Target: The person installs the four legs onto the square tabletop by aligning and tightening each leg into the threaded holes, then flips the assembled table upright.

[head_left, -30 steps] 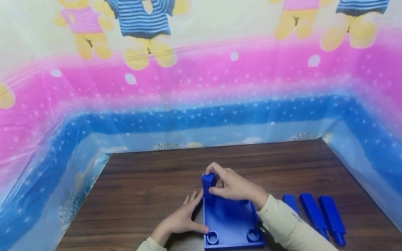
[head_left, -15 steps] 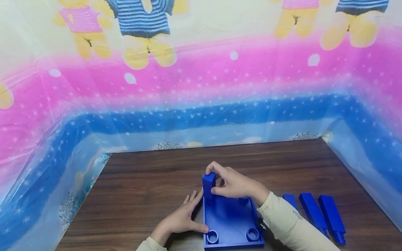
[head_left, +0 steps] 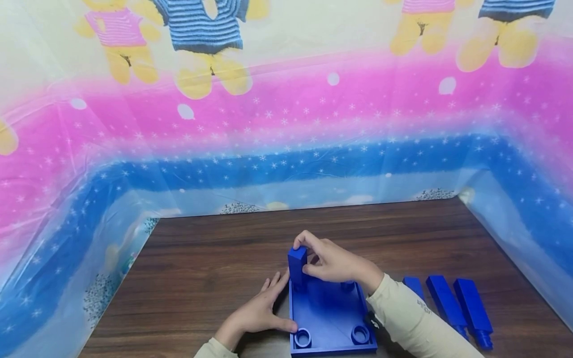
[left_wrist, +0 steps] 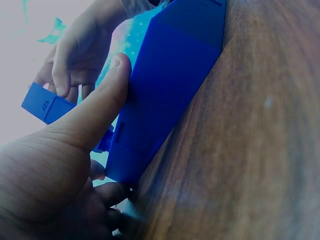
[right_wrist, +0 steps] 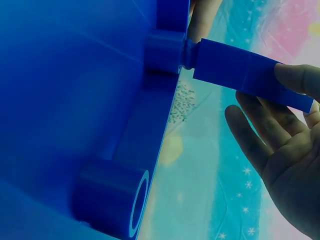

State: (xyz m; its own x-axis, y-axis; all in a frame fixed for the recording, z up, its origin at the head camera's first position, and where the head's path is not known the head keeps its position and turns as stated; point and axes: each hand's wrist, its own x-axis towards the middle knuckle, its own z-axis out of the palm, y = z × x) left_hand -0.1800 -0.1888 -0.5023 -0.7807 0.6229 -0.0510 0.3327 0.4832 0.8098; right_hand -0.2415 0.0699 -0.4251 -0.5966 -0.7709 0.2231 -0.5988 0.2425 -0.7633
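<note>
A blue square tabletop (head_left: 330,313) with a raised rim and round corner sockets lies underside up. My right hand (head_left: 338,262) pinches a blue table leg (head_left: 295,268) near its upper end, thumb on the near side and index finger over the top. The leg stands at the far left corner, and in the right wrist view its threaded end (right_wrist: 189,54) sits at the mouth of a socket (right_wrist: 164,51). How deep the thread goes is hidden. Spread along the tabletop's left side, my left hand (head_left: 258,312) touches its edge with thumb and fingers.
Several more blue legs lie to the right, including one (head_left: 446,301) with its threaded end towards me and another (head_left: 473,306) beside it. My right sleeve (head_left: 416,318) partly covers a third. A patterned cloth (head_left: 286,149) hangs behind the brown wooden table (head_left: 206,248).
My right thumb has slid slightly rightwards on the leg. The left hand, the tabletop and the loose legs stay where they were.
</note>
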